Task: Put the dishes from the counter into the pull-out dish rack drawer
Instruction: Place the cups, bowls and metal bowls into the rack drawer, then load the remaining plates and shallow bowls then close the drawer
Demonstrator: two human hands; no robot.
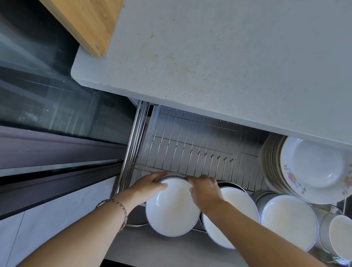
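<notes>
Three white bowls [172,206], one cup [342,235], perhaps ten plates [317,170] (stack edges blur).

Wire drawer rack [191,143] holds white bowls [289,219] in front row, floral plates [322,171] stacked upright at right.

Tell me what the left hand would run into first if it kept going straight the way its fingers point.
The left hand grips the leftmost white bowl, fingers aimed up and right across the rim. Straight on, it would probably meet the right hand on that same rim; the wire rack lies beyond. Depth is uncertain.
</notes>
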